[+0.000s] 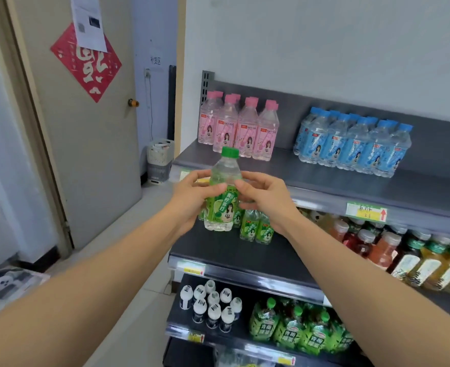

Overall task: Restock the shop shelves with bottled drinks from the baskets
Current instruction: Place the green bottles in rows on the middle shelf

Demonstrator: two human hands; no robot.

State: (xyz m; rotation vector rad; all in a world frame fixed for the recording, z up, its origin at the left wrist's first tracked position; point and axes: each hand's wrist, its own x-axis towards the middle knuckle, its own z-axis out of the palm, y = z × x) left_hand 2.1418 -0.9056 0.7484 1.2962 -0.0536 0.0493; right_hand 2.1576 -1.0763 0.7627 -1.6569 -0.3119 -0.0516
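Dark shelf (232, 250) near a pale door (86, 154); left hand (192, 200) and right hand (266, 197) around one lime bottle (222, 207).

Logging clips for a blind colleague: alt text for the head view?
The left hand and right hand hold a green-capped lime soda bottle. Behind it, matching lime bottles stand on the second shelf; pink-capped bottles and blue-capped bottles line the top shelf.
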